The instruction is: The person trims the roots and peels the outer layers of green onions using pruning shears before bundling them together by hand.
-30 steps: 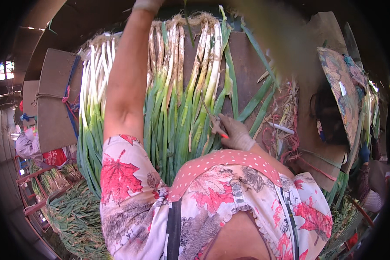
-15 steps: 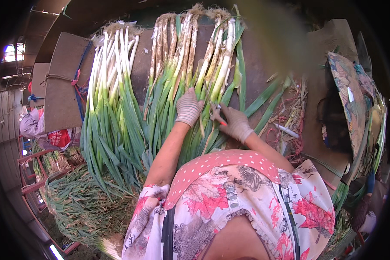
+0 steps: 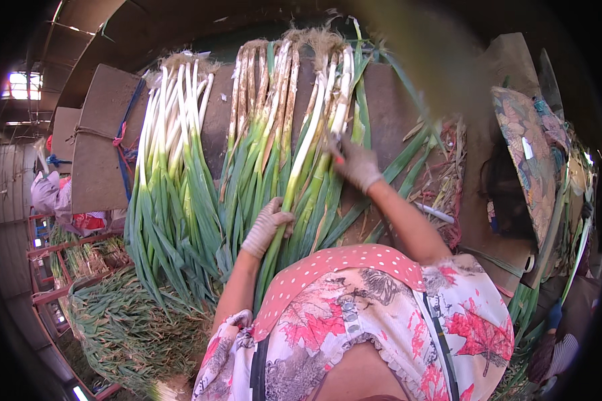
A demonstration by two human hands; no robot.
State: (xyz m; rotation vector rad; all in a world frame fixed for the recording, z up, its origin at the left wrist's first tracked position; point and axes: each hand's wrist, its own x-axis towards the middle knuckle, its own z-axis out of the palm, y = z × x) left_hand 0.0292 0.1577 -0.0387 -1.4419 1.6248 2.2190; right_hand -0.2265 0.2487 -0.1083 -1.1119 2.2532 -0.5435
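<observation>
My left hand (image 3: pixel 269 228), in a pale knitted glove, is closed round the green lower part of a long green onion (image 3: pixel 304 151). Its clean white stem slants up across the right-hand bunch. My right hand (image 3: pixel 357 165), gloved too, is beside the white stems of that bunch, fingers closed on scissors (image 3: pixel 338 159); only a bit of orange and dark metal shows. The middle bunch (image 3: pixel 251 90) has brown, dirty stems with roots at the top. On the left lies a bunch of clean white green onions (image 3: pixel 174 107).
Brown boards (image 3: pixel 108 120) stand at the left with blue and pink ties. A large bundle of green onions (image 3: pixel 137 327) lies lower left. Dry leaf scraps (image 3: pixel 448 160) and a white tube (image 3: pixel 435 212) lie to the right, near a patterned board (image 3: pixel 527 160).
My left hand has moved down toward me and now grips one green onion. My right hand has risen toward the white stems, with the scissors turned mostly out of sight.
</observation>
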